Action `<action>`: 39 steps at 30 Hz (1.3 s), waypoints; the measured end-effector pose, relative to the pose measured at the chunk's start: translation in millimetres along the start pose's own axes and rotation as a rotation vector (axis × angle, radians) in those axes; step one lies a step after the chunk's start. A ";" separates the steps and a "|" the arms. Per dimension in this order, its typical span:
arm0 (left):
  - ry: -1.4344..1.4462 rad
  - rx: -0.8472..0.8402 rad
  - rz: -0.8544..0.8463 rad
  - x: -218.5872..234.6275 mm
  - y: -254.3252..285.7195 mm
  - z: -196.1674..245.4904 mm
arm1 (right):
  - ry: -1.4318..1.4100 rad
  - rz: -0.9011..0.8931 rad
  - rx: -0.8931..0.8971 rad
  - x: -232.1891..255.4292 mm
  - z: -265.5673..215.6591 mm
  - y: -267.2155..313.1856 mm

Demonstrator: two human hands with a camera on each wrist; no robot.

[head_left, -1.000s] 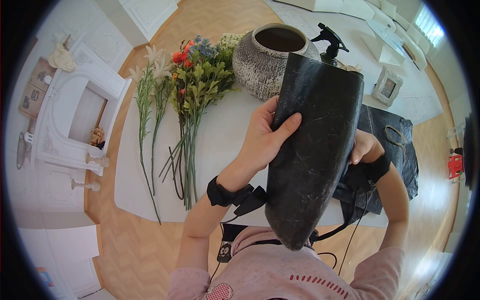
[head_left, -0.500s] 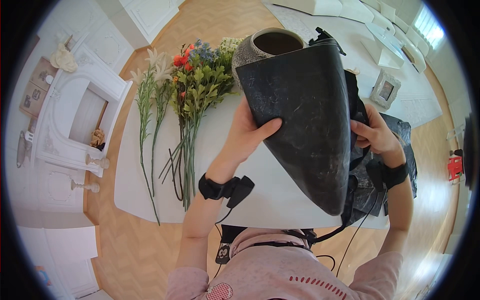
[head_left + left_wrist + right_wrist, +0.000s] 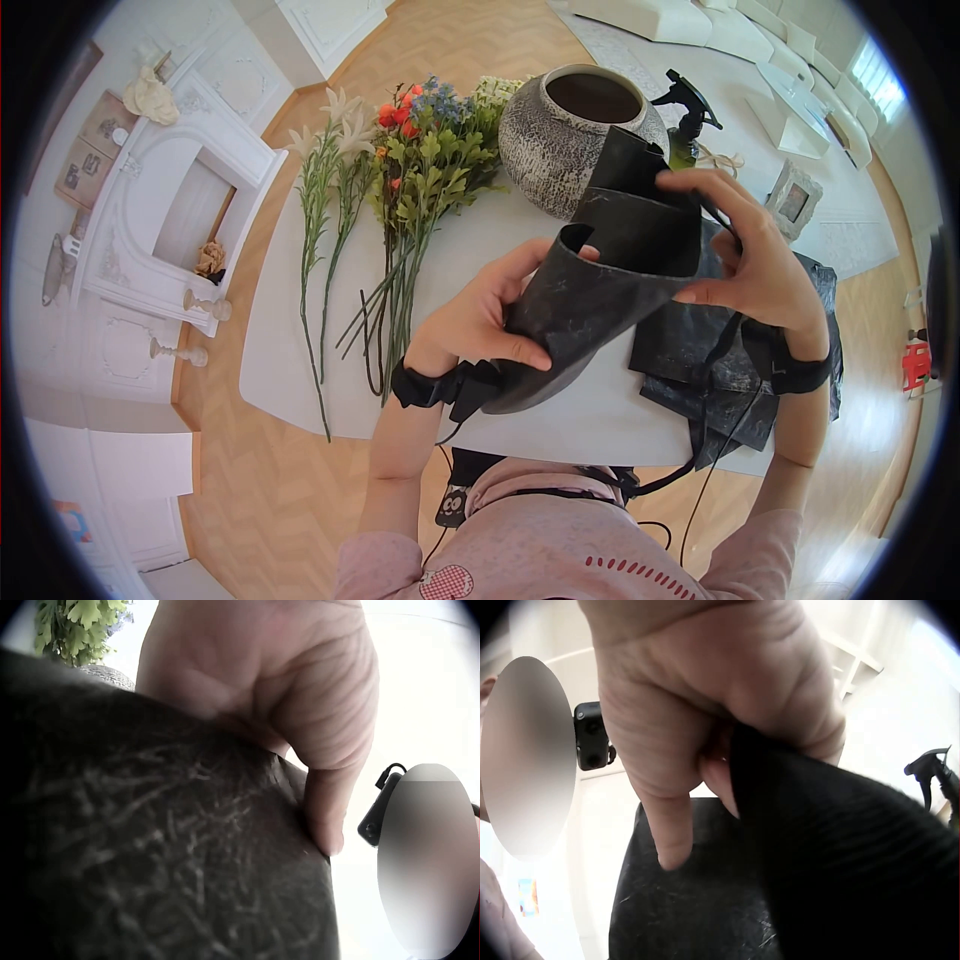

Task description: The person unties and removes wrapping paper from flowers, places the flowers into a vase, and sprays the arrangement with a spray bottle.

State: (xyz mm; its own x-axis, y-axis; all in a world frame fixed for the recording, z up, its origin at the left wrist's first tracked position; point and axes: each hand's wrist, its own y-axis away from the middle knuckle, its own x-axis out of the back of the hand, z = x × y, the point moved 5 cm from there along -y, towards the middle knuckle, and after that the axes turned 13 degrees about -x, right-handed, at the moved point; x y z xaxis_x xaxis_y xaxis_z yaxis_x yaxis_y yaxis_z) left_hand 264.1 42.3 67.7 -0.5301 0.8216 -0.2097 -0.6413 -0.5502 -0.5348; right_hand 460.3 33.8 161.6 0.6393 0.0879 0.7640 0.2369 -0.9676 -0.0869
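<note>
Both hands hold a black, scuffed, leathery bag-like piece, curved into a wide open mouth with a dark inside and a second layer standing up behind it. My left hand grips its left side, thumb on the outer face and fingers over the rim. In the left wrist view the whitish creases of the piece show close up. At the upper right my right hand holds the edge, thumb low at the rim and fingers curled over the back layer. The right wrist view shows dark ribbed material at these fingers.
Black sheets lie on the white table under the right hand. A mottled grey vase, a spray bottle and a picture frame stand farther back. White lilies and a mixed bunch of flowers lie left.
The black piece has turned from a flattened shape with its narrow end down to one with its mouth spread. My right hand has risen to its top edge; the vase shows more fully again.
</note>
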 end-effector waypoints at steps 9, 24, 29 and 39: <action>0.061 -0.225 0.181 38.1 32.9 9.6 | 0.210 0.284 0.036 18.3 -13.6 20.9; -0.421 0.256 0.190 -23.8 -16.1 -102.3 | 0.589 0.304 -0.187 91.9 52.3 54.6; -0.537 0.246 0.235 -2.0 -5.4 -127.8 | 0.531 -0.110 -0.357 90.6 122.7 16.7; -0.914 0.447 0.143 3.4 18.7 -139.8 | 0.555 -0.245 -0.633 26.6 197.0 29.7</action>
State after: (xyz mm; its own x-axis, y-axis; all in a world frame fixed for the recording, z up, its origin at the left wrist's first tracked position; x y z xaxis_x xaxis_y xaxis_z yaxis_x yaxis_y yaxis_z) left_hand 327.9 55.6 -57.5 -0.7175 0.4198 0.5558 -0.5883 -0.7925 -0.1608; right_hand 628.4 54.0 53.3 0.1366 0.3423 0.9296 -0.2343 -0.9006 0.3660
